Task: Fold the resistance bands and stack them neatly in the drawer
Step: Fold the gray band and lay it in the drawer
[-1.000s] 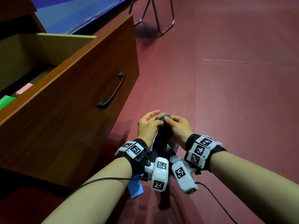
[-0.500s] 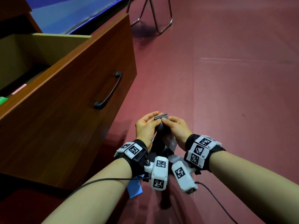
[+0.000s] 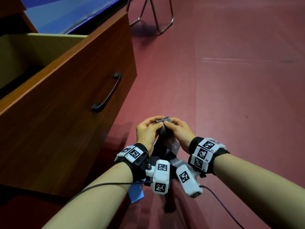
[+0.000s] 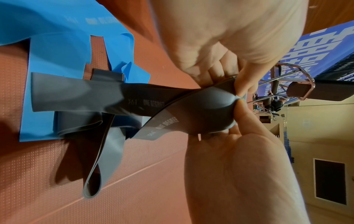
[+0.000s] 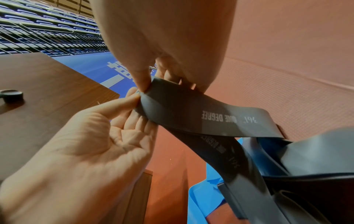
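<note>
Both hands meet over the red floor (image 3: 231,90), just in front of the open drawer (image 3: 69,103), and both pinch the same folded end of a grey band (image 4: 208,112). The left hand (image 3: 146,132) has its thumb and forefinger closed on one corner of that fold, the other fingers loosely curled behind; the right hand (image 3: 179,131) pinches the opposite corner between thumb and fingertips. From the pinch the band hangs downward and back toward the wrists, so its long axis runs away from the fingers toward the floor, where its loose loops lie on top of a blue band (image 4: 57,50) spread flat there. The fold is only started: most of the grey length trails below. Neither hand is nearer the band, since both grip it side by side, but the left is the one closer to the drawer, which lies up and to the left. Its inside is mostly hidden here.
</note>
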